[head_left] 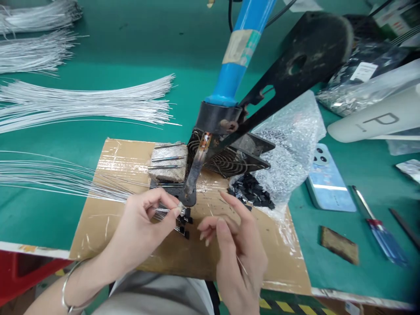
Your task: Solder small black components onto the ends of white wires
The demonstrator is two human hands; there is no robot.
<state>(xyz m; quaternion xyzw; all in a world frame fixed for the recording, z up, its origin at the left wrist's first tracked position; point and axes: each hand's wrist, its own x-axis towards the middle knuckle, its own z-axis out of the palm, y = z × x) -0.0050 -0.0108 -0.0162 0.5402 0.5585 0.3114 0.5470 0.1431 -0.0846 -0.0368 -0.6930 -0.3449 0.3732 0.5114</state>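
While left hand (pixel 144 218) pinches wires (pixel 65 175), right hand (pixel 236 245) loose-fingered; one soldering iron (pixel 229 70), one phone (pixel 328 179).

Open cardboard (pixel 108 227) is lying bare to the left of and below the left hand (pixel 142 227), giving room to pass there. Ahead, the soldering iron (pixel 229 83) in its black stand (pixel 285 74) is blocking the middle, with the sponge block (pixel 167 164) just left of its tip. Thin white wires (pixel 65 179) are fanning in from the left. Small black parts (pixel 251 192) and bubble wrap (pixel 292 140) are crowding the right hand's (pixel 236 249) far side (the green table (pixel 108 52) beyond is lying open).
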